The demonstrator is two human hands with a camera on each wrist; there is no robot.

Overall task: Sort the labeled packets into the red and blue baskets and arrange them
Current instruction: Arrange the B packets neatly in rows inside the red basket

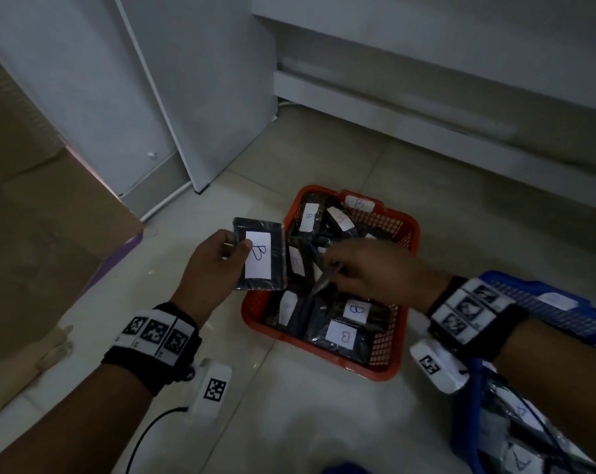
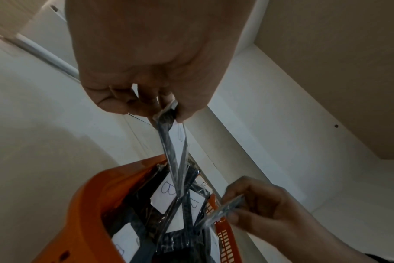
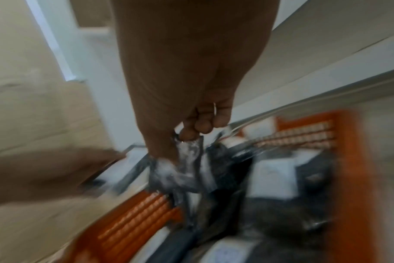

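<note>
**Two hands hold packets at the red basket**

Nearest to the camera, at the lower right of the head view, stands the blue basket point(image 1: 515, 295), partly hidden under the right forearm; a packet with the letter A point(image 1: 524, 461) lies in it.

A little further, the left hand point(image 1: 209, 265) holds one dark packet point(image 1: 259, 260) up, just left of the red basket. The thumb presses on its white label, which shows the letter B, and the fingers are curled behind it.

The right hand point(image 1: 368, 268) is over the middle of the red basket point(image 1: 324, 350). Its thumb and fingers pinch the clear plastic edge of another packet point(image 1: 325, 280), which hangs down into the basket.

The red basket stands on the tiled floor point(image 1: 289, 422) and contains many dark packets with white B labels point(image 1: 353, 309).

Behind it are a white panel point(image 1: 201, 97) and a cardboard box point(image 1: 43, 217) at the left.
</note>
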